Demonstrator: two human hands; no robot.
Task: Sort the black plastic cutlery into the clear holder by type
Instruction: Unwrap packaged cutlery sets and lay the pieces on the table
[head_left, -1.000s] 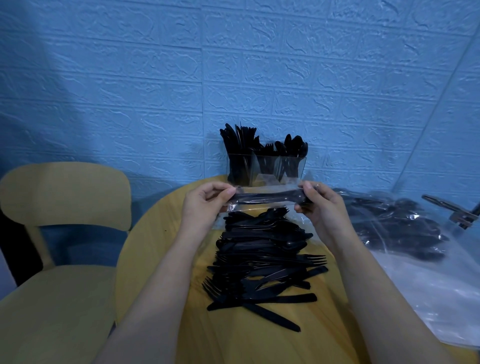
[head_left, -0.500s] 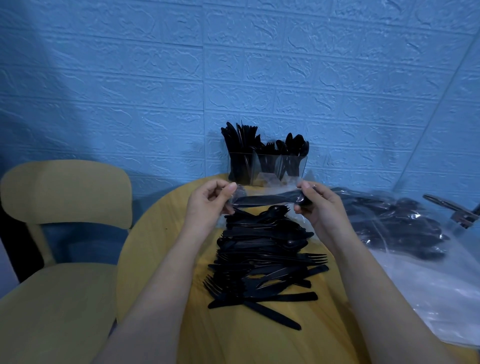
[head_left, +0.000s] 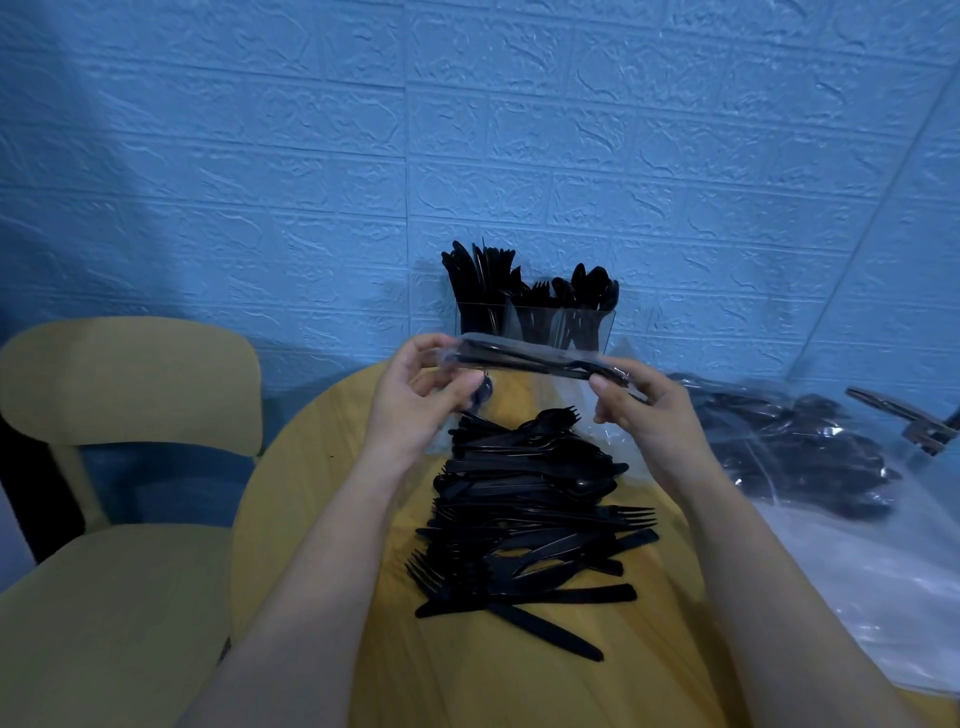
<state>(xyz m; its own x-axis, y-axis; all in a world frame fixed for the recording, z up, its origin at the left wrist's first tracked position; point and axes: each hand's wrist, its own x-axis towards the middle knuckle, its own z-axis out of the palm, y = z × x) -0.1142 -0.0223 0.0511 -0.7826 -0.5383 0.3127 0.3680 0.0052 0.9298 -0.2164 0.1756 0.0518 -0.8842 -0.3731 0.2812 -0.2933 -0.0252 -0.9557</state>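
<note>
Item: wrapped cutlery packet (head_left: 535, 359), black pieces in a clear sleeve, held level above the round wooden table (head_left: 322, 467), near the clear holder (head_left: 535, 325) at the far edge; probably raised so the sleeve can be opened.

Grip: left hand (head_left: 421, 395) pinches the packet's left end, right hand (head_left: 644, 410) its right end, fingers curled closed on it.

Stock: loose cutlery pile (head_left: 530, 514) lies below, unsorted; the holder's compartments already stand part filled.

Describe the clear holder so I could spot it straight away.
Start at the round wooden table and look to its far edge, against the blue wall. The clear holder stands there, behind the loose pile of cutlery. Only in it does the black cutlery stand upright, grouped in see-through compartments.
</note>
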